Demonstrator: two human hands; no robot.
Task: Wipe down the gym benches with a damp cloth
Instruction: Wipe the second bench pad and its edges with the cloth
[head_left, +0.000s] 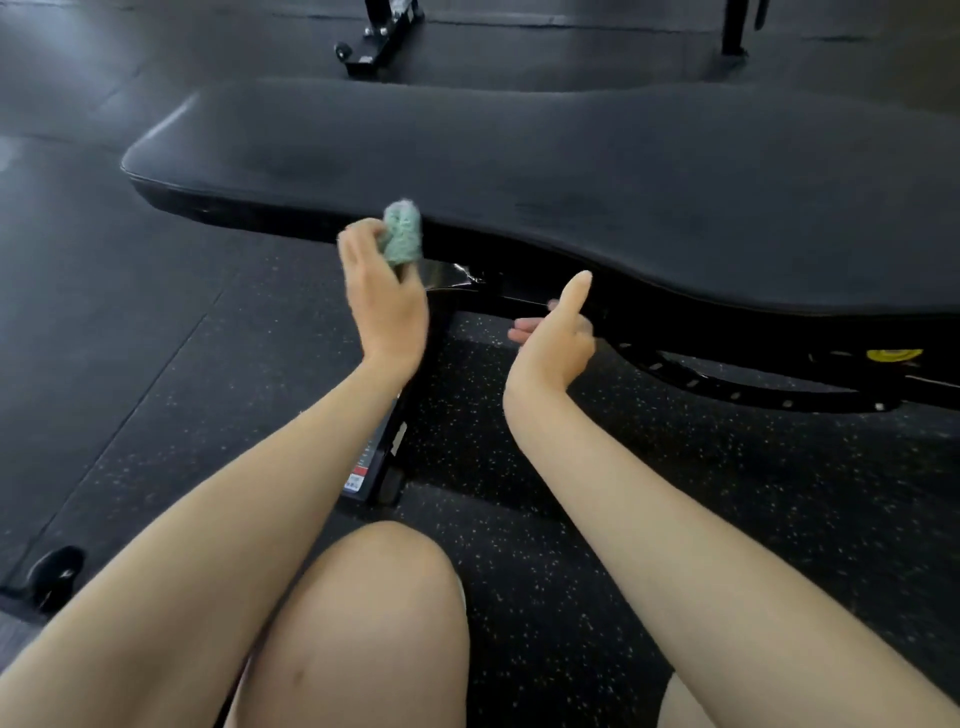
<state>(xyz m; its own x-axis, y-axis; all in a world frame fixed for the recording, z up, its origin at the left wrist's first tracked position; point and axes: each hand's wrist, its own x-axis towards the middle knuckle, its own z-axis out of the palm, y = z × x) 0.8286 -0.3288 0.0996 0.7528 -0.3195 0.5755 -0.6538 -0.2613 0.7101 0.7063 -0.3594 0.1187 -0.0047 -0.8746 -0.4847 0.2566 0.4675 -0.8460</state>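
Knee (374, 597) lies nearest over the speckled floor (571, 519), and past it the left hand (384, 306) has its fingers curled round a bunched green cloth (402, 234), which sits against the near side edge of the black bench pad (519, 156) just above those fingers. To their right the right hand (556, 348) is loose, thumb up and fingers (524, 330) stretched out relaxed, holding nothing, just below the pad's edge beside the bench frame (727, 384). Far beyond the fingertips, another wheeled black frame (374, 47) stands on the floor.
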